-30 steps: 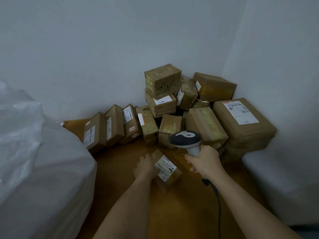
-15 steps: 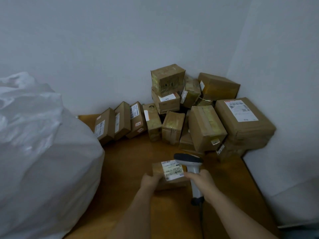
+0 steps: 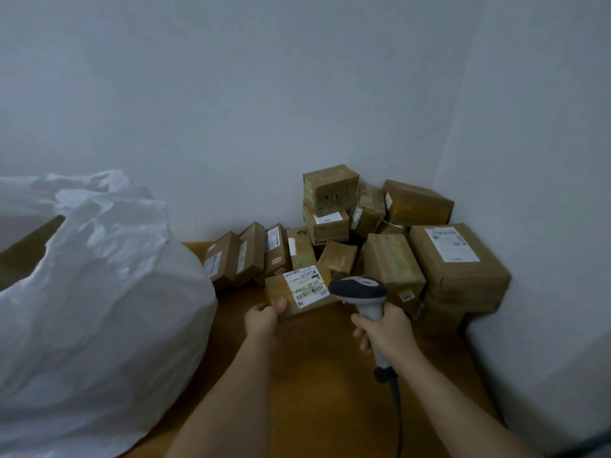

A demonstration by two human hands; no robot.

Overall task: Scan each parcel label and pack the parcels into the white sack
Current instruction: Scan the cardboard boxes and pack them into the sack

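My left hand (image 3: 263, 319) grips a small brown parcel (image 3: 294, 292) by its near left corner and holds it above the floor, its white barcode label (image 3: 305, 285) facing up towards me. My right hand (image 3: 383, 330) grips the handle of a grey and white barcode scanner (image 3: 360, 290), whose head sits just right of the label. The bulging white sack (image 3: 92, 312) fills the left side, its crumpled mouth at the top.
Several brown parcels (image 3: 390, 239) are piled in the corner against the white walls, the largest (image 3: 458, 262) at the right. A row of slim boxes (image 3: 244, 256) leans along the back wall. The scanner cable (image 3: 395, 401) hangs down over the brown floor (image 3: 324, 375).
My left hand has lifted the small parcel off the floor and turned its label up. The scanner has come level beside the label. The view has tilted up, showing more of the sack.
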